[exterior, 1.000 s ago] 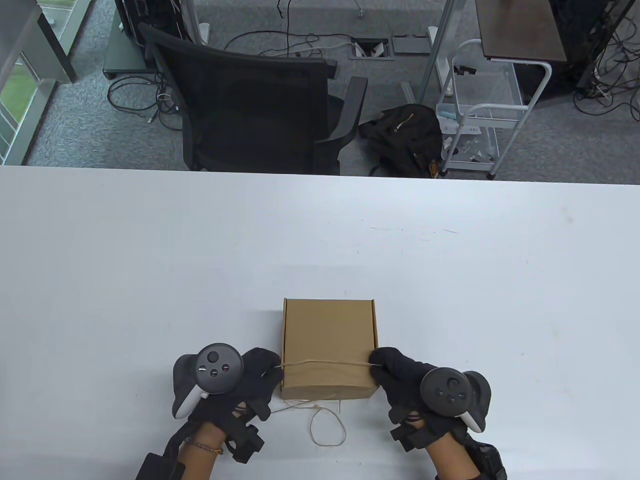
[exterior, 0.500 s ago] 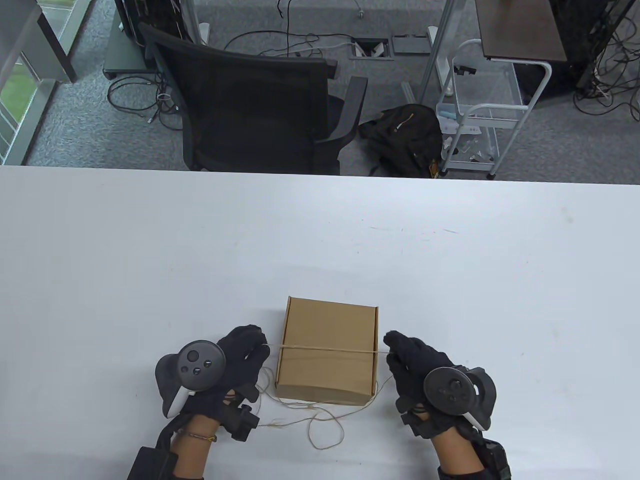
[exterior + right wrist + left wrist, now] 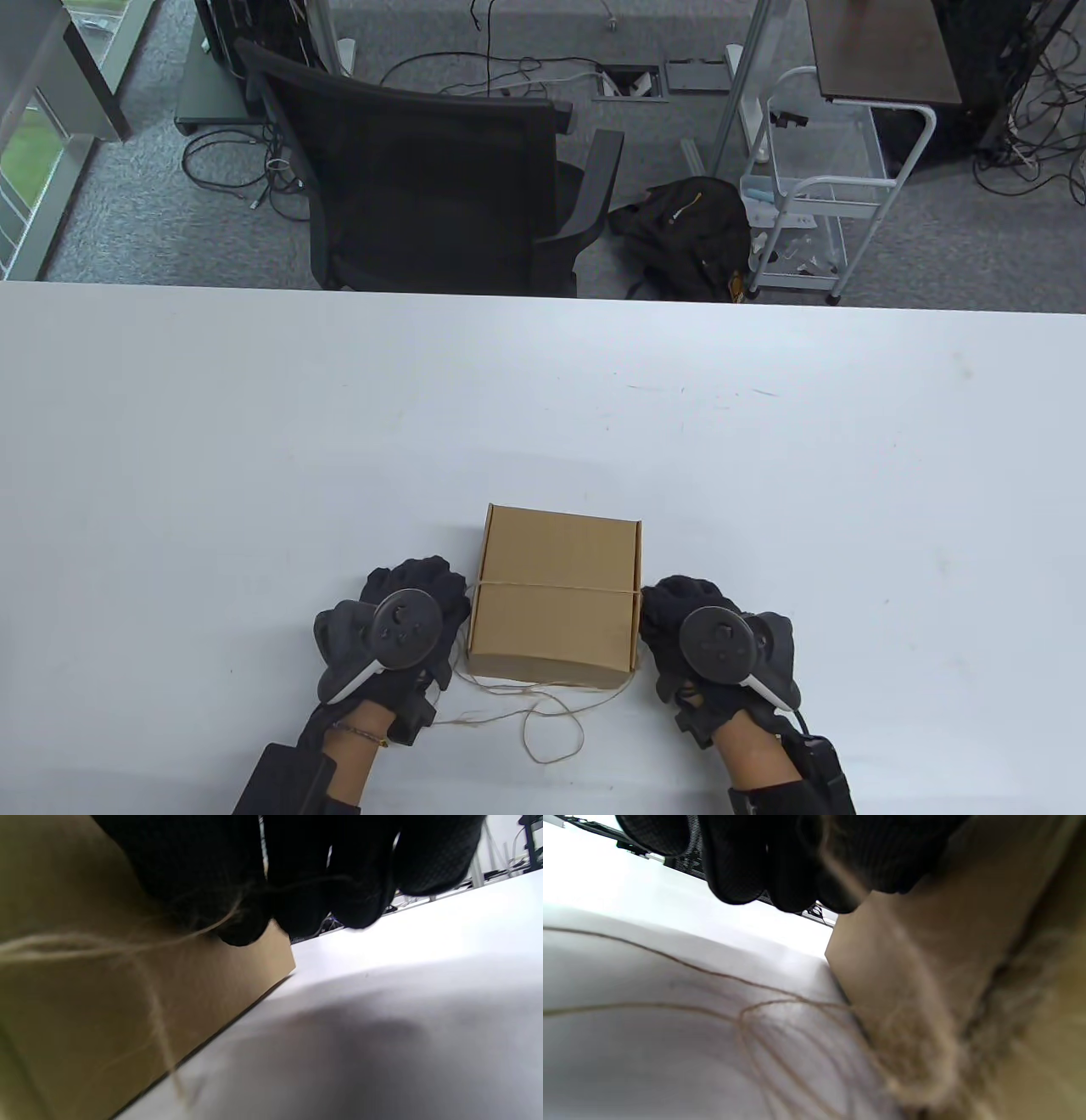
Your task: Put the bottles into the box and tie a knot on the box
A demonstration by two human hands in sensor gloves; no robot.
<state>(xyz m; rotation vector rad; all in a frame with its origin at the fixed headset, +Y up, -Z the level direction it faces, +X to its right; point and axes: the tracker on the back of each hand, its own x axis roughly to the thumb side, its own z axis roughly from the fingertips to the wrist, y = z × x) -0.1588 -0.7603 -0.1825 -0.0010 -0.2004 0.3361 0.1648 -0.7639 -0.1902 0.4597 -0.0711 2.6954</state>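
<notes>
A closed brown cardboard box (image 3: 556, 586) sits near the table's front edge; no bottles show. A thin twine (image 3: 551, 587) crosses its lid from side to side, and its loose ends loop on the table (image 3: 551, 730) in front of the box. My left hand (image 3: 424, 594) is against the box's left side (image 3: 908, 955), fingers (image 3: 780, 866) curled on the twine there. My right hand (image 3: 670, 611) is against the right side (image 3: 127, 1001), fingers (image 3: 297, 878) curled on the twine (image 3: 157, 1014) that hangs down the wall.
The white table (image 3: 254, 441) stretches wide behind and beside the box. Beyond its far edge stand a black office chair (image 3: 424, 161), a backpack (image 3: 687, 229) on the floor and a white wire cart (image 3: 814, 195).
Both hands have come in from either side and now sit tight against the box, which lies a little further from the front edge than a second ago. The twine across the lid lies flat and taut.
</notes>
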